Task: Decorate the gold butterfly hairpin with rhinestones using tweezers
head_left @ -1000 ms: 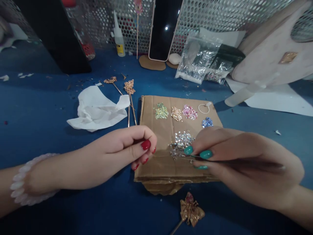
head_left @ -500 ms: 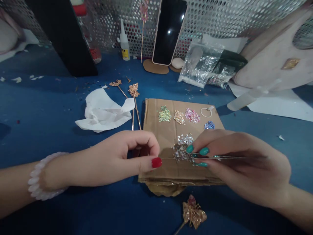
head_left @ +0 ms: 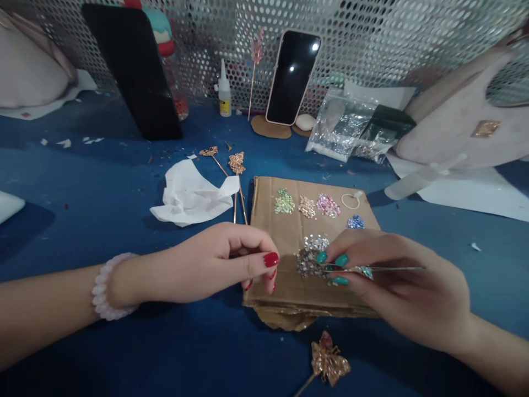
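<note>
My left hand (head_left: 215,264), with red nails and a pale bead bracelet, rests on the left edge of a brown cardboard sheet (head_left: 285,300). Its fingers are curled with the thumb pressed to them, and whatever is inside is hidden. My right hand (head_left: 397,286), with teal nails, pinches thin metal tweezers (head_left: 380,269). The tweezers point left over a silver rhinestone pile (head_left: 311,255). Small green (head_left: 284,201), gold (head_left: 306,207), pink (head_left: 328,205) and blue (head_left: 355,222) rhinestone piles lie further back on the cardboard.
A gold butterfly hairpin (head_left: 328,361) lies in front of the cardboard. Two gold hair sticks (head_left: 237,165) and crumpled white tissue (head_left: 192,193) lie to its left. A propped phone (head_left: 292,77), glue bottle (head_left: 224,96), dark tablet (head_left: 132,71) and plastic bags (head_left: 351,121) stand against the perforated screen.
The view has tilted up and shifted. My left thumb and fingers have curled down onto the cardboard edge, away from the tweezer tip. My right hand keeps the tweezers over the silver pile.
</note>
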